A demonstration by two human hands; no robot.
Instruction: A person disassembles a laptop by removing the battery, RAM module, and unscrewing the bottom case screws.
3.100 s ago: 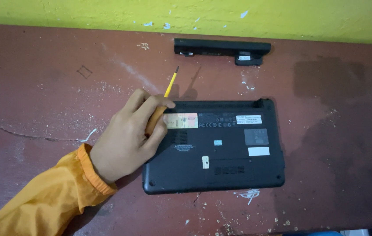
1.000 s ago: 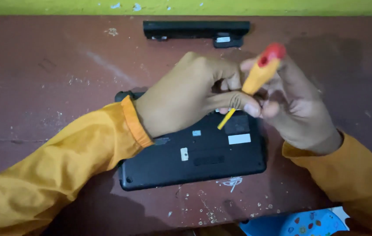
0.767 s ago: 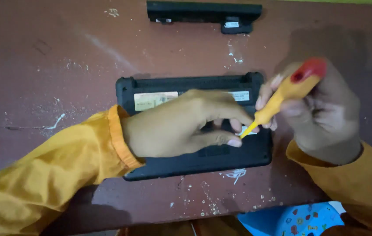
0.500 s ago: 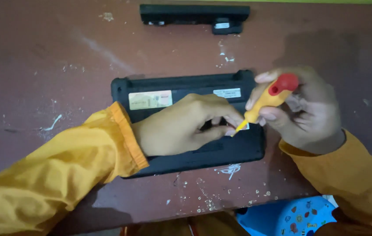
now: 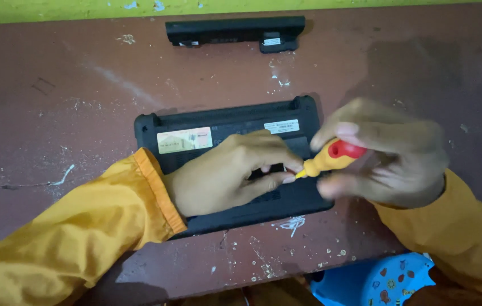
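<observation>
Clamped around the yellow handle of a screwdriver [image 5: 329, 160], the right hand [image 5: 388, 156] has its thumb under the handle and its fingers folded over the top, just beside the red cap. That grip is fully closed on the tool. The screwdriver lies tilted, its red end toward the right hand's palm and its front end pointing left and down at the underside of a black laptop [image 5: 224, 133]. The metal tip is hidden where it meets the left hand [image 5: 227, 173].

The left hand rests on the laptop's base, palm down, with its thumb and forefinger pinched together right at the front end of the screwdriver, touching it. Whether those fingertips also hold a small part is too small to tell. Both arms wear orange-yellow sleeves [image 5: 82, 226].

The laptop lies upside down in the middle of the brown table [image 5: 54, 85], its beige label [image 5: 184, 139] showing near the far left corner. Well apart from it, at the table's far edge, lies a long black battery pack [image 5: 235, 31]. White paint flecks are scattered over the table. A blue patterned plastic stool [image 5: 377, 280] shows below the near edge, under the right arm.
</observation>
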